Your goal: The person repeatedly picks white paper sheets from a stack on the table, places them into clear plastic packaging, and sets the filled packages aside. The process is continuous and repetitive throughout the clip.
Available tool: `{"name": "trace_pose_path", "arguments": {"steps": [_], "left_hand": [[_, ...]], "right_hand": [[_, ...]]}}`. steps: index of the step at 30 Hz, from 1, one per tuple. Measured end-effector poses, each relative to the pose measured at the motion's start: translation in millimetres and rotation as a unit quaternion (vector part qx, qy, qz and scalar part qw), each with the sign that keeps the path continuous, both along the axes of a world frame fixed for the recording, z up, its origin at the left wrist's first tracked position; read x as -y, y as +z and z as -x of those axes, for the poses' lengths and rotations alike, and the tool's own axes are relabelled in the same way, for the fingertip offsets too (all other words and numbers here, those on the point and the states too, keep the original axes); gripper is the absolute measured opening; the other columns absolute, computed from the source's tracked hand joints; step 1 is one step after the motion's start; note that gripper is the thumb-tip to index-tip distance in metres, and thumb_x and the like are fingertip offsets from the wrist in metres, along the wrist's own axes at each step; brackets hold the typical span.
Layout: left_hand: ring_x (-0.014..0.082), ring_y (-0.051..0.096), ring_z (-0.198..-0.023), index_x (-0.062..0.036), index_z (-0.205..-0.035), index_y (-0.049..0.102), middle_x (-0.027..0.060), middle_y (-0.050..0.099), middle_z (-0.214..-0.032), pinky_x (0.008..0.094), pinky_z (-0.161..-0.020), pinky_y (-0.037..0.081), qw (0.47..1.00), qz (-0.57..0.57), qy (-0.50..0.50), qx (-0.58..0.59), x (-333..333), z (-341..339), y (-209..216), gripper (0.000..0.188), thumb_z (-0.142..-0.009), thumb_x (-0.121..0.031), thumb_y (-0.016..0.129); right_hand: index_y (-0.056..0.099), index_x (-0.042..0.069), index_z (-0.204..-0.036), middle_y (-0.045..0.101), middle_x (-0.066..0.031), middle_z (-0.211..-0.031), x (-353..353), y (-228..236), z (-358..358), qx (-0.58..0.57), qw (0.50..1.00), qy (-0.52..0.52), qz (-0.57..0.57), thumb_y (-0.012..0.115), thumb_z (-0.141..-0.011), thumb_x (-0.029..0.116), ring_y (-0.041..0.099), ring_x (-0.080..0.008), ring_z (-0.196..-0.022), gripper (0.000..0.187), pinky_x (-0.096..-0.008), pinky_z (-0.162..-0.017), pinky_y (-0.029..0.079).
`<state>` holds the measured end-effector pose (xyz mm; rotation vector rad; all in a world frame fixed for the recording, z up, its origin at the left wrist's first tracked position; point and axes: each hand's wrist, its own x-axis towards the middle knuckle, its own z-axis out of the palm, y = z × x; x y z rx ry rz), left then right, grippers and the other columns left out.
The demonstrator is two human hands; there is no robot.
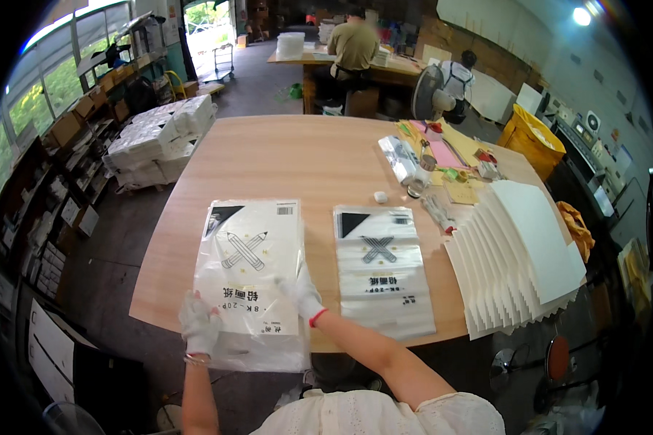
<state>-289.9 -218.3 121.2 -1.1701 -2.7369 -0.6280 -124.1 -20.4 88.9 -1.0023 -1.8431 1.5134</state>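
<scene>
Both my hands wear white gloves and rest on a clear plastic bag with white paper inside, printed with crossed pencils and a black corner. My left hand lies at the bag's lower left edge, fingers extended over it. On the right edge is my right hand, its fingers apart and slightly blurred. The bag's transparent lower end reaches over the table's near edge. Beside it, to the right, lies a stack of similar printed plastic bags. What lies under the filled bag is hidden.
Fanned white paper sheets cover the table's right side. Behind them are a glass jar, a small white object and a wrapped packet. A yellow sack stands beyond the wooden table. Two people work farther back.
</scene>
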Motion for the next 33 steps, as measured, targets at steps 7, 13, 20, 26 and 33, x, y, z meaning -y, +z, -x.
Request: {"name": "trace_pose_path", "arguments": {"steps": [7, 13, 20, 26, 33], "left_hand": [[0.0451, 0.029, -0.129, 0.0020, -0.109, 0.055, 0.0256, 0.034, -0.138, 0.0530, -0.106, 0.025, 0.994, 0.080, -0.059, -0.048, 67.7, -122.7, -173.6, 0.041, -0.072, -0.014, 0.059], [0.0311, 0.060, -0.090, -0.0066, -0.094, 0.062, 0.0138, 0.063, -0.092, 0.0406, -0.076, 0.048, 0.878, 0.006, -0.363, 0.311, -21.3, -234.0, -110.9, 0.021, -0.078, -0.019, 0.061], [0.0304, 0.052, -0.096, -0.0062, -0.081, 0.062, 0.0105, 0.061, -0.087, 0.0411, -0.084, 0.043, 0.906, -0.080, -0.409, 0.068, -193.3, -306.1, -111.1, 0.013, -0.073, -0.017, 0.064], [0.0297, 0.058, -0.087, -0.0074, -0.081, 0.063, 0.0114, 0.064, -0.084, 0.0373, -0.079, 0.046, 0.862, 0.068, -0.390, 0.318, -226.8, -285.3, -103.7, 0.013, -0.077, -0.013, 0.052], [0.0207, 0.062, -0.073, -0.0059, -0.082, 0.061, 0.0111, 0.064, -0.076, 0.0320, -0.069, 0.049, 0.839, 0.113, -0.449, 0.287, -234.8, -288.6, -54.5, 0.011, -0.082, -0.012, 0.051]], "right_hand": [[0.017, -0.003, -0.141, 0.025, -0.0275, -0.143, 90.9, -78.6, -157.7, 0.162, 0.894, 0.366, -0.202, 0.061, -0.081, 0.035, 0.031, -0.0393, -0.130, 0.084, -0.0383, -0.107, 0.028], [0.048, 0.008, -0.125, 0.057, -0.0164, -0.119, 52.7, -74.4, -297.4, 0.347, 0.896, 0.274, -0.040, 0.048, -0.086, 0.037, 0.055, -0.0317, -0.108, 0.049, -0.0391, -0.091, 0.044], [0.053, 0.009, -0.120, 0.063, -0.0146, -0.107, 31.4, -71.9, -382.2, 0.235, 0.971, -0.038, 0.000, 0.054, -0.086, 0.040, 0.061, -0.0298, -0.098, 0.046, -0.0378, -0.083, 0.048], [0.054, 0.004, -0.119, 0.064, -0.0113, -0.106, 14.5, -67.9, -381.1, 0.091, 0.984, -0.001, 0.156, 0.056, -0.088, 0.036, 0.062, -0.0225, -0.091, 0.045, -0.0330, -0.078, 0.048], [0.057, -0.002, -0.115, 0.061, -0.0068, -0.108, -51.7, -70.3, -280.1, -0.192, 0.940, -0.116, 0.257, 0.062, -0.087, 0.032, 0.054, -0.0145, -0.101, 0.045, -0.0289, -0.088, 0.041]]}}
